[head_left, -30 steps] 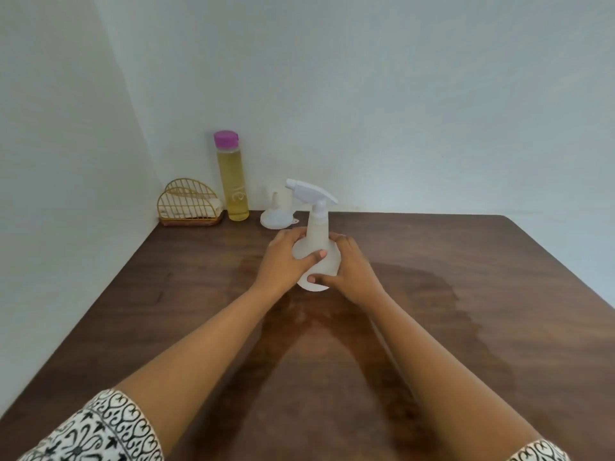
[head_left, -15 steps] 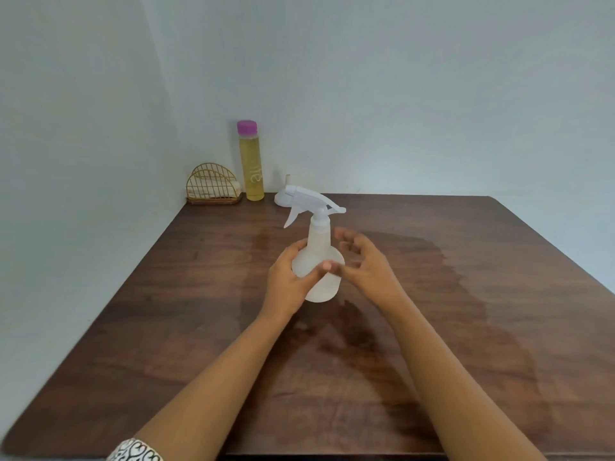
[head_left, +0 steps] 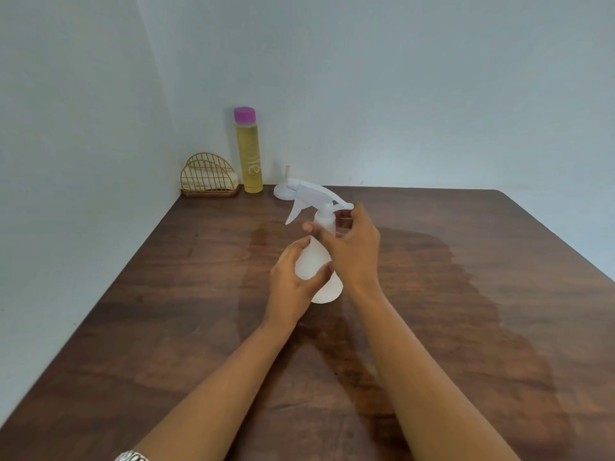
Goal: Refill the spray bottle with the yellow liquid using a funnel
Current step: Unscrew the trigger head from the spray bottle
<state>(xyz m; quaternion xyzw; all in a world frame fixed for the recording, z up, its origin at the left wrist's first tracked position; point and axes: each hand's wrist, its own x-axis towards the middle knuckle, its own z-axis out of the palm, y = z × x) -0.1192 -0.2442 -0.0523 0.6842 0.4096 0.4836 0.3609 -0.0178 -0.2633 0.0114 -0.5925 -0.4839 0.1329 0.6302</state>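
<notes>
A translucent white spray bottle [head_left: 312,264] with a white trigger head [head_left: 312,191] stands on the brown wooden table [head_left: 166,294], near its middle. My left hand [head_left: 291,281] is wrapped around the bottle's body. My right hand [head_left: 349,247] has its fingertips at the neck, just under the trigger head, fingers curled around the collar. A tall clear bottle of yellow liquid [head_left: 249,161] with a purple cap stands at the back by the wall. A white funnel [head_left: 284,188] lies upside down beside it, partly hidden behind the trigger head.
A gold wire holder [head_left: 208,178] with folded cloth sits in the back left corner against the walls. A darker, damp-looking patch [head_left: 416,277] spreads over the table's middle and right. Walls close the left and far sides.
The bottle has come nearer to me. My right hand has left the bottle's body and risen to the neck under the trigger head. My left hand keeps hold of the body.
</notes>
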